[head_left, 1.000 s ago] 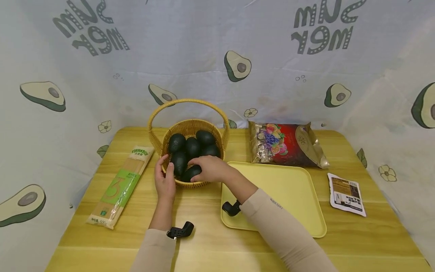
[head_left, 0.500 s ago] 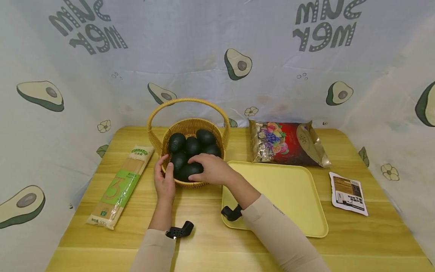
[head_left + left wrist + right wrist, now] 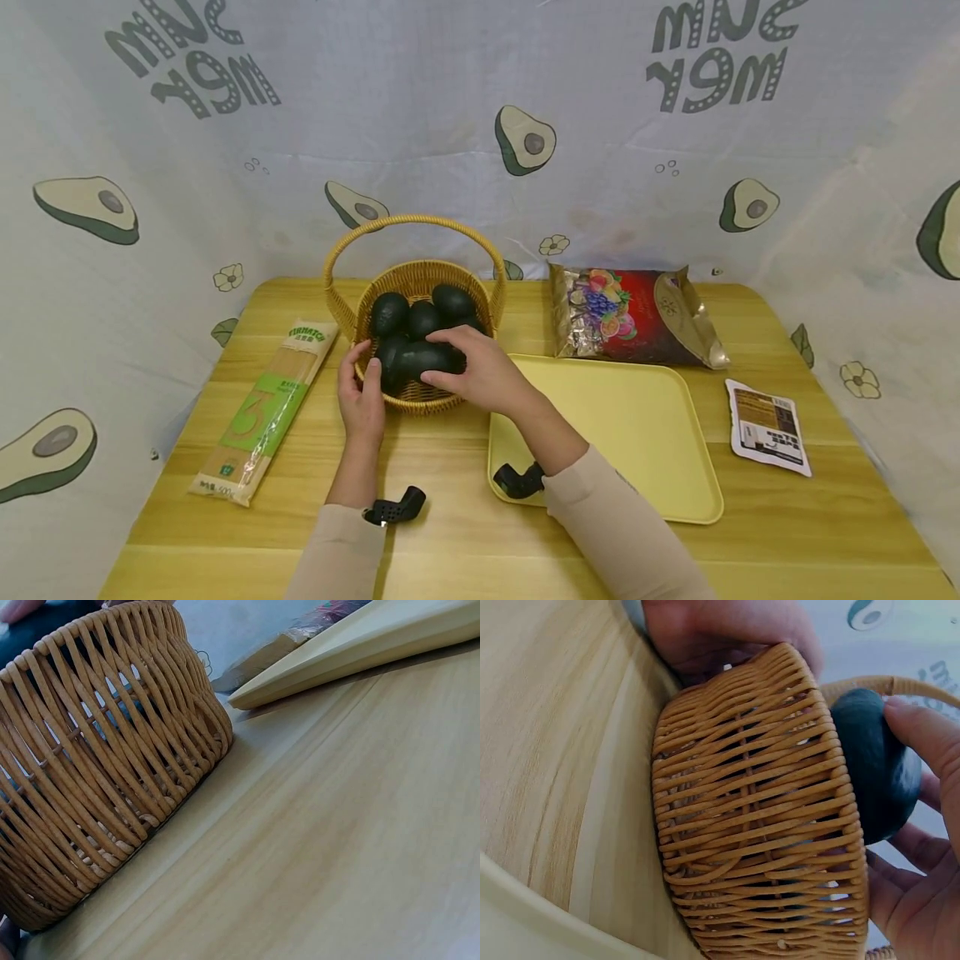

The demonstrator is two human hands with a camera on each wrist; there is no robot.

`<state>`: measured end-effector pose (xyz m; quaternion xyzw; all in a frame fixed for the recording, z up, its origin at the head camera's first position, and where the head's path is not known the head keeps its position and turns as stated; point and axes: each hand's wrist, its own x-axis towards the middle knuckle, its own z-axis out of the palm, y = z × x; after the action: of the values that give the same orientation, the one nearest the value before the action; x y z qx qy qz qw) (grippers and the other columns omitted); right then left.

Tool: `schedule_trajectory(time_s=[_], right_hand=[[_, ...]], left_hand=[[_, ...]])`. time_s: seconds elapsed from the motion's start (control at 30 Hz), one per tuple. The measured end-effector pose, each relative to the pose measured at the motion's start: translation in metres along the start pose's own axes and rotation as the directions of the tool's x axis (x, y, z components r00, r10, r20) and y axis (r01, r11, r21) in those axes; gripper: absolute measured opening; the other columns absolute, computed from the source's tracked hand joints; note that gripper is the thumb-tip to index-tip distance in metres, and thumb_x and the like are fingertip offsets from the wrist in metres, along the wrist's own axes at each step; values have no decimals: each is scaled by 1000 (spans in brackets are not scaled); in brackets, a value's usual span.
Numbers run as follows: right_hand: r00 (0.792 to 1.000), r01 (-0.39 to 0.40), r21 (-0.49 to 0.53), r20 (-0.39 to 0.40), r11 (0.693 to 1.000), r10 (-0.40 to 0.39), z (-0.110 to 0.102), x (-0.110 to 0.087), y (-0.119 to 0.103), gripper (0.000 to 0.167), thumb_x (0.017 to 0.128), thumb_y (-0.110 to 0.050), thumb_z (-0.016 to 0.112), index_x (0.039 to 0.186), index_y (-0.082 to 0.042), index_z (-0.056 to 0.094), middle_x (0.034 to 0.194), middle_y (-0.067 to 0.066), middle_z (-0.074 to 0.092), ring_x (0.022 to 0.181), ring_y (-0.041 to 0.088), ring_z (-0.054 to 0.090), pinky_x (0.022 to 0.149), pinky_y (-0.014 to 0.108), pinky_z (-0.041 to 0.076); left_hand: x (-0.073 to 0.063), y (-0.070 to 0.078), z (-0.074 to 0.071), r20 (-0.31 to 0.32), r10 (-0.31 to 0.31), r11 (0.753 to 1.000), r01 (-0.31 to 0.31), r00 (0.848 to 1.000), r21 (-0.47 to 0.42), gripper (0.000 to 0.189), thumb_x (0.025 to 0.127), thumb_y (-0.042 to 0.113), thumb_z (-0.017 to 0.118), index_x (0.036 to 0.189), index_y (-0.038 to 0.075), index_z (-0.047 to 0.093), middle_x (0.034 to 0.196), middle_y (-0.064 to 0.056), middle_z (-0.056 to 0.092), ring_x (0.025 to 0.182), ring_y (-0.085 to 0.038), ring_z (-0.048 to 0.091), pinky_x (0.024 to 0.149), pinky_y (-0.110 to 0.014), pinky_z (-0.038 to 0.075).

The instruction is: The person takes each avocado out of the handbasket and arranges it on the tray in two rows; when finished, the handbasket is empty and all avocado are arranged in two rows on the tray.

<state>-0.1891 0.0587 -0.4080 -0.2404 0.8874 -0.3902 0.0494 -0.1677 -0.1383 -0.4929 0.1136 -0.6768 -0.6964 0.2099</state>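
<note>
A woven basket [image 3: 429, 272] with a tall arched handle stands at the back of the table, several dark green avocados [image 3: 389, 314] lying in it. My left hand [image 3: 363, 404] grips its left side, thumb over the rim and fingers outside. In my right hand [image 3: 483, 372] an avocado [image 3: 426, 362] is held between thumb and fingers at the front of the basket. From the right wrist view, this avocado [image 3: 874, 765] sits at rim height. The left wrist view shows mostly the basket's woven wall [image 3: 112, 742].
Right of the basket lies a yellow tray [image 3: 622, 425], partly under my right forearm. A red and gold bag [image 3: 637, 317] is behind it, and a small flat pouch [image 3: 768, 427] to its right. A noodle packet [image 3: 266, 412] lies on the left.
My right hand has lifted the front avocado up from low in the basket and shifted slightly right with it. The left hand stays on the basket.
</note>
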Motion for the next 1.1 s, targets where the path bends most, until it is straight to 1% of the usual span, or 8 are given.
schedule_trajectory(time_s=[0.13,0.37,0.43,0.53,0.63,0.8,1.0,1.1], right_hand=[[998,-14,57,-58,998,18,-5,-7,-1,57,88,-38,80,139,-19,62,141,3,59,131,27,57,106,49,49],[987,-19,135,-157,991,40,-14,-24,5,56,89,-34,80,140,-19,61,134,6,59,107,24,60,82,37,55],[983,-11,162,-176,987,40,-16,-29,7,56,89,-32,80,140,-18,60,131,8,59,107,26,61,80,37,57],[980,-9,191,-195,982,47,-18,-35,10,56,90,-30,80,141,-19,59,129,10,59,113,29,62,81,38,59],[976,-20,201,-210,979,63,-20,-40,14,56,90,-30,80,141,-18,59,133,10,58,118,33,62,81,39,60],[968,-44,210,-234,977,94,-24,-46,19,57,90,-27,80,141,-14,59,140,12,54,120,36,62,81,39,60],[956,-54,204,-273,977,110,-30,-49,25,55,90,-26,80,140,-17,59,140,13,54,119,36,62,79,38,60],[950,-72,206,-285,976,130,-34,-50,28,55,90,-27,79,140,-18,59,140,11,55,119,36,62,79,40,60]], left_hand=[[0,0,1,-9,13,1000,-13,1000,-4,34,104,14,53,137,6,58,147,-10,50,144,-20,38,111,-29,31],[0,1,2,-7,10,1000,-10,1000,-1,34,104,13,53,136,4,58,146,-11,50,145,-21,38,113,-33,30],[0,0,2,-10,9,1000,-9,1000,-5,34,104,13,53,136,5,58,146,-11,50,145,-20,38,113,-32,30],[0,1,1,-13,12,1000,-12,1000,-10,34,104,13,53,136,4,58,146,-11,50,145,-20,38,112,-31,30],[-1,1,1,-13,11,1000,-11,1000,-11,34,104,13,53,136,4,58,147,-11,50,146,-21,37,112,-31,30],[-2,0,1,-1,2,1000,-2,1000,-3,34,104,15,52,137,5,57,149,-10,48,148,-20,34,113,-35,29],[-2,0,0,11,0,1000,0,1000,2,35,105,17,51,138,6,56,151,-10,46,149,-22,32,116,-43,28],[-1,0,0,6,-2,1000,2,1000,6,36,105,17,51,138,6,56,150,-10,46,149,-22,33,117,-44,28]])
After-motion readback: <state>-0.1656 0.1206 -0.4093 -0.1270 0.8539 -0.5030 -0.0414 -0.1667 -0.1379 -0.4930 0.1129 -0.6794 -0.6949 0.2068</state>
